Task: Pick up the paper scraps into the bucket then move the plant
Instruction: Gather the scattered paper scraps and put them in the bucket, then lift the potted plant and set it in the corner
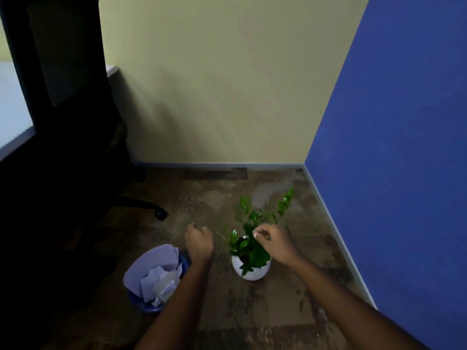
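Since the bucket (154, 279) already holds a heap of paper scraps (161, 281) and I can find no loose scrap on the floor (252, 311), I judge the first step done and the plant (252, 238) step in hand. The plant stands in its white pot (250, 270) on the floor, just right of the bucket and near the corner where the cream wall meets the blue wall (391, 147).

Both my hands are out over it and neither has the pot. My left hand (199, 242) hangs between bucket and plant, fingers curled loosely inward and holding nothing that I can see. My right hand (274, 239) is up among the leaves, thumb and forefinger drawn together as if pinching; the frame is dim and soft there, so whether a leaf tip or a small scrap lies between them, I cannot tell.

If it is a scrap, it should go across to the bucket first. After that the move calls for both hands to drop to the pot, one on each side below the foliage, and lift it level, so that the stems do not bend and the soil stays in. A chair (141, 208) stands off to the left, clear of the work.
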{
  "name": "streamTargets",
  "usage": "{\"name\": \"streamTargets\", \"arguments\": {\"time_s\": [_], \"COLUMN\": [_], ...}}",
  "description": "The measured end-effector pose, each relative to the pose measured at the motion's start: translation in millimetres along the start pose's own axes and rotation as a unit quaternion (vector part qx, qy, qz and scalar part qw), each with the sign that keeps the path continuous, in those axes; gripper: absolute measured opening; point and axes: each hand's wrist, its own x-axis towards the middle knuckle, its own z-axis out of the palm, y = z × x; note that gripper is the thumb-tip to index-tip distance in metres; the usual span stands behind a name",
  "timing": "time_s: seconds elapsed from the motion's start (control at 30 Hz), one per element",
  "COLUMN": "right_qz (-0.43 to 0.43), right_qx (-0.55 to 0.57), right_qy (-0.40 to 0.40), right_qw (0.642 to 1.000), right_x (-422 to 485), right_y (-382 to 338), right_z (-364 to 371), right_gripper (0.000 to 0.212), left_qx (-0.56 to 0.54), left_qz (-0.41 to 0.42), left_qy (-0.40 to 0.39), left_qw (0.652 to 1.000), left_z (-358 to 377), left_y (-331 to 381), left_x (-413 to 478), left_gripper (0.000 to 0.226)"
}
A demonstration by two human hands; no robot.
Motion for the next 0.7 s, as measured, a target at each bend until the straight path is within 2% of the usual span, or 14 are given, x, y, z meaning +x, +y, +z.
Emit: {"name": "streamTargets", "arguments": {"time_s": [0.17, 0.33, 0.53, 0.7], "right_qz": [0.061, 0.114, 0.164, 0.222], "right_qx": [0.034, 0.058, 0.043, 0.083], "right_qy": [0.033, 0.066, 0.097, 0.136], "right_qw": [0.997, 0.990, 0.981, 0.962], "right_x": [-32.9, -44.3, -21.7, 12.7], "right_y": [3.6, 28.7, 82.3, 145.2], "right_z": [-61.7, -87.5, -67.1, -16.3], "right_gripper": [0.023, 0.024, 0.027, 0.027], "left_qx": [0.000, 0.031, 0.041, 0.048], "left_qz": [0.002, 0.027, 0.006, -0.012], "left_qy": [-0.005, -0.016, -0.014, -0.023], "left_qw": [1.000, 0.999, 0.999, 0.999], "left_z": [-7.9, 1.6, 31.8, 73.1], "left_y": [56.5, 75.9, 53.3, -4.1], "left_x": [-37.5, -45.0, -7.2, 36.2], "left_gripper": [0.044, 0.043, 0.042, 0.041]}}
